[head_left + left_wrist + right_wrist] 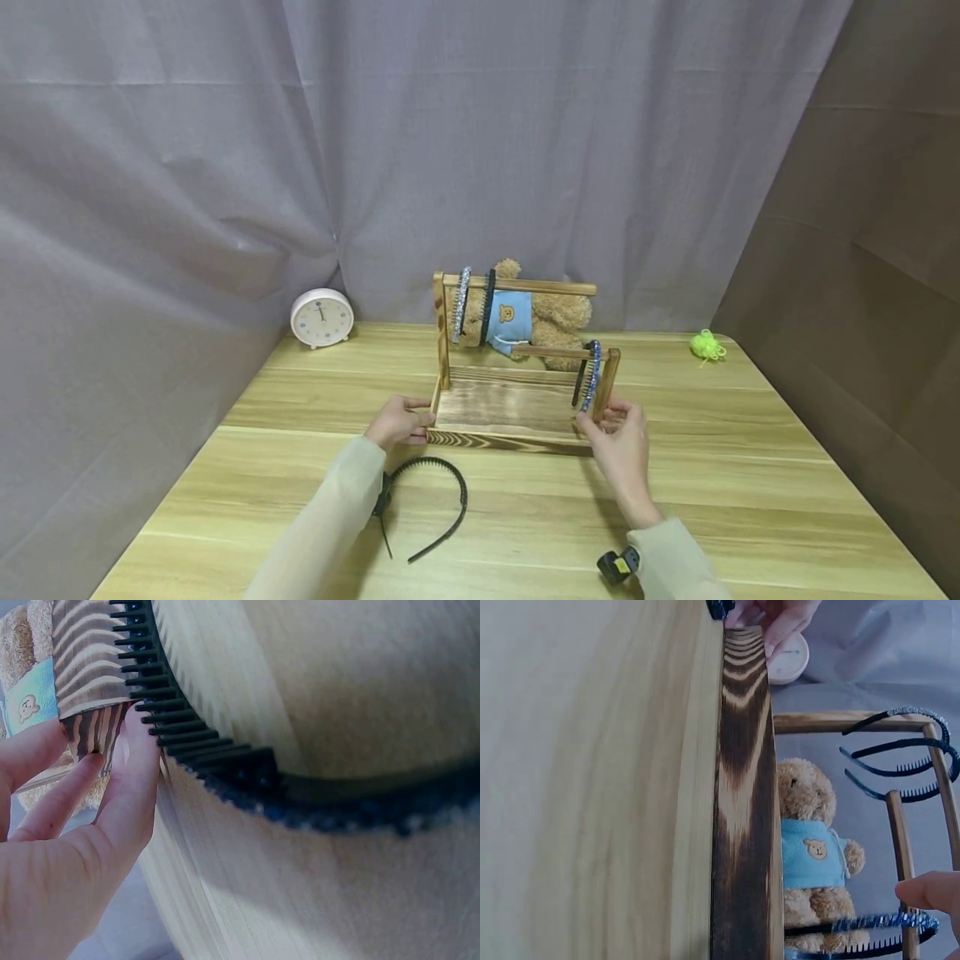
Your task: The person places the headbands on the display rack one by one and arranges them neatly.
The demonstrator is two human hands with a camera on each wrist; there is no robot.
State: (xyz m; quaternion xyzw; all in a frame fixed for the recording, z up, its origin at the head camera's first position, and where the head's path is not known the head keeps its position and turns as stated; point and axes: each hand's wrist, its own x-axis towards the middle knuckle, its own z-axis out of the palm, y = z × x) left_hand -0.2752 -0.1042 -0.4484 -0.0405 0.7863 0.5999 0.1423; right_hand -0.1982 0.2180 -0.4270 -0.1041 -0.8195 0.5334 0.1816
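A wooden rack (510, 446) with a tray base and two raised bars stands mid-table. My left hand (397, 421) pinches its front left corner; in the left wrist view the fingers (131, 780) lie against the striped end. At the front right corner, my right hand (622, 442) holds the rack, thumb in front and fingers round the outer side. A silver glittery headband (461, 304) and a black headband (487, 307) hang on the tall bar. The lower bar carries a blue glittery headband (592, 375) and a dark one beside it (579, 383).
A black toothed headband (461, 492) lies on the table near my left forearm. Behind the rack is a teddy bear (558, 308) in a blue top. A white clock (322, 318) stands at back left, a neon-green yarn ball (707, 346) at back right. Grey curtains surround the table.
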